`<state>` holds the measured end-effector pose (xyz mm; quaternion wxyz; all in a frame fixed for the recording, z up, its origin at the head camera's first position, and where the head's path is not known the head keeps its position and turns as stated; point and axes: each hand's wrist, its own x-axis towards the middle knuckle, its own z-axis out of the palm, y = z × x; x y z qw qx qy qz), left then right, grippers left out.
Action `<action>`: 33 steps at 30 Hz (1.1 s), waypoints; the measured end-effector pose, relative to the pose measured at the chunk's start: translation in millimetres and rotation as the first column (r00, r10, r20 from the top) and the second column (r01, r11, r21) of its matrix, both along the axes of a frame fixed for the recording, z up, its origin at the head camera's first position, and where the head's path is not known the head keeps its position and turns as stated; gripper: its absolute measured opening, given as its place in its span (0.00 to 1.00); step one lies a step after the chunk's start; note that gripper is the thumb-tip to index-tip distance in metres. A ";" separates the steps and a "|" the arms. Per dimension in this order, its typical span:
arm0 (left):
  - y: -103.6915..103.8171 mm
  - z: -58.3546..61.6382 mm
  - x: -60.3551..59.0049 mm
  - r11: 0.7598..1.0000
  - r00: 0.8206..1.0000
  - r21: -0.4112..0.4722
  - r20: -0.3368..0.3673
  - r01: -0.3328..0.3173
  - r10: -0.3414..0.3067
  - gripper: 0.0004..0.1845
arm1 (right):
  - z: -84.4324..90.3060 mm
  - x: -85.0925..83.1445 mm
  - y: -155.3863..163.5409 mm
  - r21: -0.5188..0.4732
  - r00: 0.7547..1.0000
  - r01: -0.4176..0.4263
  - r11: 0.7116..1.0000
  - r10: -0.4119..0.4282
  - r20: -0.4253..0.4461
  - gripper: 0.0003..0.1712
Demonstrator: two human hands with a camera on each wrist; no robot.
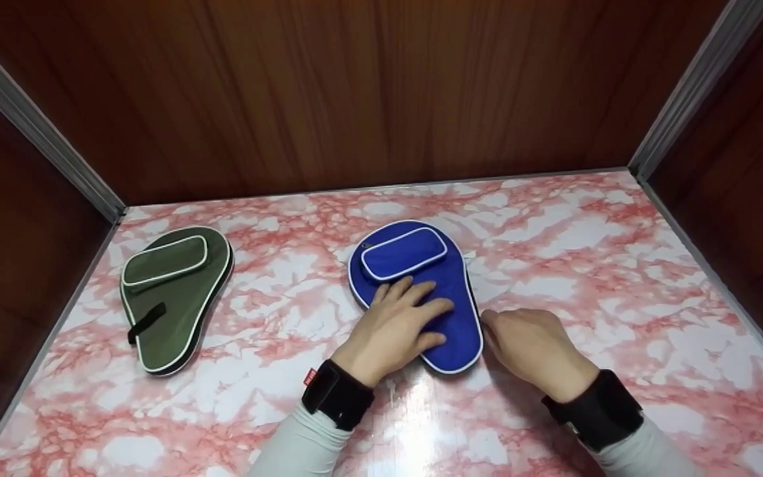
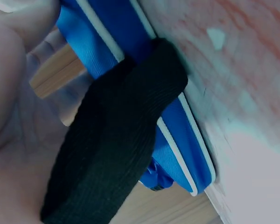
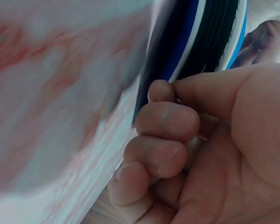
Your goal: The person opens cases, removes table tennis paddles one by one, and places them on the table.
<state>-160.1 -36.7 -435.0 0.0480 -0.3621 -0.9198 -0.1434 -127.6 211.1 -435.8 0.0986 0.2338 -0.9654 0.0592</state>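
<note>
A blue paddle-shaped zip case (image 1: 451, 275) with white piping and a front pocket lies flat on the pink marble table (image 1: 587, 252). My left hand (image 1: 414, 311) rests on its narrow half, fingers spread and fairly straight, pressing down. In the left wrist view a black strap (image 2: 116, 149) crosses the blue case (image 2: 107, 28). My right hand (image 1: 497, 328) is at the case's right edge. The right wrist view shows thumb and forefinger of that hand (image 3: 175, 91) pinching a small zipper pull on the dark seam of the case (image 3: 196, 42), the other fingers curled.
A green case (image 1: 173, 291) of the same shape, with a black strap, lies at the left of the table. Dark wooden walls with metal corner strips close in the table at the back and on both sides.
</note>
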 end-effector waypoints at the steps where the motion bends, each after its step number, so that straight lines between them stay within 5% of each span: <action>1: 0.9 -0.1 -0.3 1.000 1.000 -0.001 -0.005 -0.009 0.009 0.27 | -0.2 -0.6 0.4 -0.001 1.000 0.001 1.000 -0.001 -0.009 0.16; 16: 1.7 2.0 1.8 0.998 0.998 -0.050 -0.055 -0.045 0.042 0.27 | 0.2 13.6 6.0 0.038 0.999 0.011 0.999 -0.013 0.052 0.19; 33: 1.3 1.1 2.5 0.995 0.997 -0.066 -0.044 -0.073 0.070 0.29 | -2.1 35.9 2.3 0.021 0.994 -0.086 0.996 0.084 0.072 0.23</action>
